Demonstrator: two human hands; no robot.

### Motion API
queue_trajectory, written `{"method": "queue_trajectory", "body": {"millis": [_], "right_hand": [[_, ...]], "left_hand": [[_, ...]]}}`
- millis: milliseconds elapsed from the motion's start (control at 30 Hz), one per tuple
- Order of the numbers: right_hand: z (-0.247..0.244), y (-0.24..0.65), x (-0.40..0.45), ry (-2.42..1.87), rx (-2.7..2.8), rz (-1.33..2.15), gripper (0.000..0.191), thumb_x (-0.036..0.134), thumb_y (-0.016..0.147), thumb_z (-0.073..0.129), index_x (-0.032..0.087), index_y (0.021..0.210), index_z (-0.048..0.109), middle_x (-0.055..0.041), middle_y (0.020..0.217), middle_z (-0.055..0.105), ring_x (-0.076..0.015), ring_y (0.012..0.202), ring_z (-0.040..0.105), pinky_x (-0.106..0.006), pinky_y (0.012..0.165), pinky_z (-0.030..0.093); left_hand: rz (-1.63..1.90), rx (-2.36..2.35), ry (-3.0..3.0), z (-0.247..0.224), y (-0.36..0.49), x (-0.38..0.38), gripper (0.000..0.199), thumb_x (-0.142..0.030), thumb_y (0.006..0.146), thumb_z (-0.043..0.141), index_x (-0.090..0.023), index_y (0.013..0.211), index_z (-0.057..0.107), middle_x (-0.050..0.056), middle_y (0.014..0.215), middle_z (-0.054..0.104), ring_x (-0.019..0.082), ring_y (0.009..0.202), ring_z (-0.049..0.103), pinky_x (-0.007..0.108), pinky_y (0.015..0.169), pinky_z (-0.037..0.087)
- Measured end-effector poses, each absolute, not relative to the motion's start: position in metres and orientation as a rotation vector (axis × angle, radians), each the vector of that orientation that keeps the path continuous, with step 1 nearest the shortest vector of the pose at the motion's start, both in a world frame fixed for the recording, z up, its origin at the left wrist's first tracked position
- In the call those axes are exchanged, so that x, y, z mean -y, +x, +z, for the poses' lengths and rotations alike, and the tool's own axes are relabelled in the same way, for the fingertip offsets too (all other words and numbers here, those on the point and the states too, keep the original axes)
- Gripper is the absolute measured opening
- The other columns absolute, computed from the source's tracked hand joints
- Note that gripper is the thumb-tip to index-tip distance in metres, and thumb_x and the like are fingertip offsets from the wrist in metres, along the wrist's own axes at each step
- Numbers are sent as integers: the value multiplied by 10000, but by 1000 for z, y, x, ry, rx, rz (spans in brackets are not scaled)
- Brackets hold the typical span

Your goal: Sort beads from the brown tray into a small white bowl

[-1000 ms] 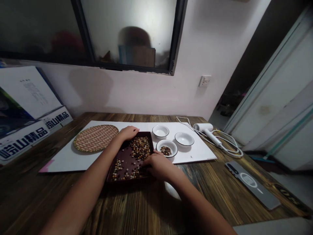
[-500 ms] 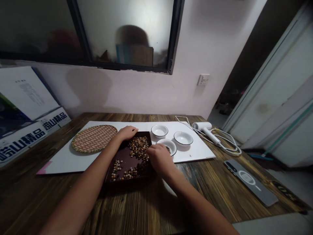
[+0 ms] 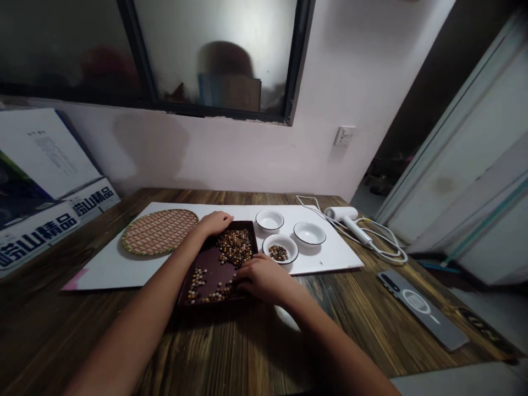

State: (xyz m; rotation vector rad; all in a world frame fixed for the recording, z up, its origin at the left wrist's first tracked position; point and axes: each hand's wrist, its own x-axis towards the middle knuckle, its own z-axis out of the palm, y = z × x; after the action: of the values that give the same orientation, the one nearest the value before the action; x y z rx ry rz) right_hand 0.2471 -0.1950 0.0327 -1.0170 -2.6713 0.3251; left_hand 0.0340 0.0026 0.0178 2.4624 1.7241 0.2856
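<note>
A dark maroon tray (image 3: 212,269) holds many small round beads (image 3: 234,246) in brown, yellow, dark and pale colours. My left hand (image 3: 216,223) grips the tray's far left edge, its fingers curled over the rim. Over the tray's right side, my right hand (image 3: 264,275) reaches in with fingers stretched toward the beads and the thumb a little apart. I see nothing held in it, though its fingertips are partly lost in shadow. Just beyond that hand stands a white dark-rimmed bowl (image 3: 292,252) with a small heap of mixed beads (image 3: 278,253) inside.
Two more white bowls, one behind (image 3: 269,221) and one to the right (image 3: 309,234), stand on a white board (image 3: 338,258). A woven oval mat (image 3: 160,232) lies left. A white hair dryer (image 3: 350,223) with its cord and a grey phone (image 3: 423,308) lie right.
My right hand has moved from over the near bowl down and left into the tray, uncovering the beads in that bowl. The left hand stays at the tray's edge.
</note>
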Motion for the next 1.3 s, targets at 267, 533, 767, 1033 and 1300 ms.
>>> {"method": "queue_trajectory", "body": {"millis": [267,533,767,1033,1300], "right_hand": [[31,248,192,-1097,2724,470,295,75,828,618,277,943,799,21,963,779,-168,941,669,-381,1130,269],[31,245,188,-1150,2548,235,255,76,898,574,221,934,780,-27,925,744,-166,893,644,-266,860,412],[41,262,187,-1681,2111,-230,223,174,956,560,169,1136,692,-113,1072,702,-258,1022,597,-364,896,398],[30,252,193,-1143,2592,299,270,341,870,741,249,1124,733,-29,1118,731,-210,1069,638,-346,958,391],[31,250,193,-1200,2649,452,265,117,826,660,293,973,793,18,986,778,-189,994,674,-341,1011,352]], "left_hand": [[289,-1727,2445,20,34,-1,513,-486,985,330,-219,920,763,109,1125,757,257,989,680,322,817,477],[276,-1725,2449,19,35,-3,498,-491,979,348,-223,932,765,111,1137,754,261,998,674,323,817,471],[249,-1721,2443,19,34,-3,489,-491,979,346,-232,910,756,92,1112,759,247,977,675,305,781,463],[281,-1737,2443,18,34,-2,505,-499,980,341,-228,928,765,106,1140,753,261,1006,678,319,806,470],[274,-1732,2454,18,35,-3,500,-481,987,339,-230,947,770,104,1167,750,255,1047,676,313,848,473]]}}
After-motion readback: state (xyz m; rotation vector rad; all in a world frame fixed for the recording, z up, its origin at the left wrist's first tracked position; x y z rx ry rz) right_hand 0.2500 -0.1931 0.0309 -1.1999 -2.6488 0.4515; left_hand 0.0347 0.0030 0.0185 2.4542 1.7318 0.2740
